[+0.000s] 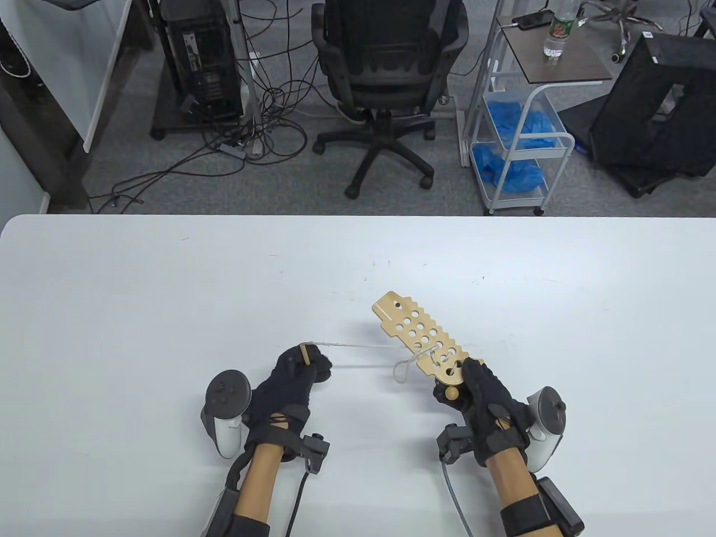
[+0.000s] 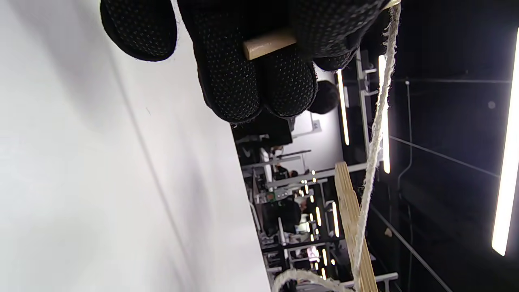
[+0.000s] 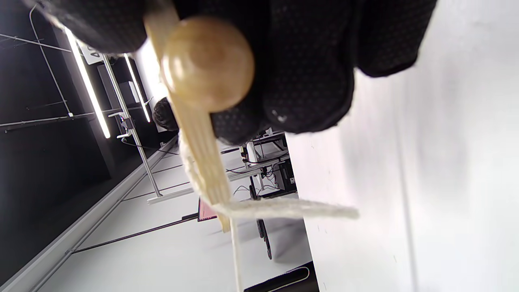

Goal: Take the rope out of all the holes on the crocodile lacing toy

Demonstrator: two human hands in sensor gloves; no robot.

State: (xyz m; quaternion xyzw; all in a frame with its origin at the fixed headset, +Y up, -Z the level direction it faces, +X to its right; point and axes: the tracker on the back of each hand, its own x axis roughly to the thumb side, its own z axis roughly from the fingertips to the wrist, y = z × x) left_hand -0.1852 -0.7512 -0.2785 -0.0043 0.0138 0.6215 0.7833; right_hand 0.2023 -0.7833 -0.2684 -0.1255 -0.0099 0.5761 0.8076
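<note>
While pinching the wooden needle (image 1: 305, 354) in the left grip (image 1: 296, 376) and clasping the crocodile board (image 1: 420, 338) by its tail end in the right grip (image 1: 482, 391), held above the desk (image 1: 140, 291): mid-unlacing, judging by the rope (image 1: 363, 346) running taut between grips, looped through holes just ahead of the right grip. Next, probably: draw leftward, clearing that loop (image 1: 404, 369) without snagging.
</note>
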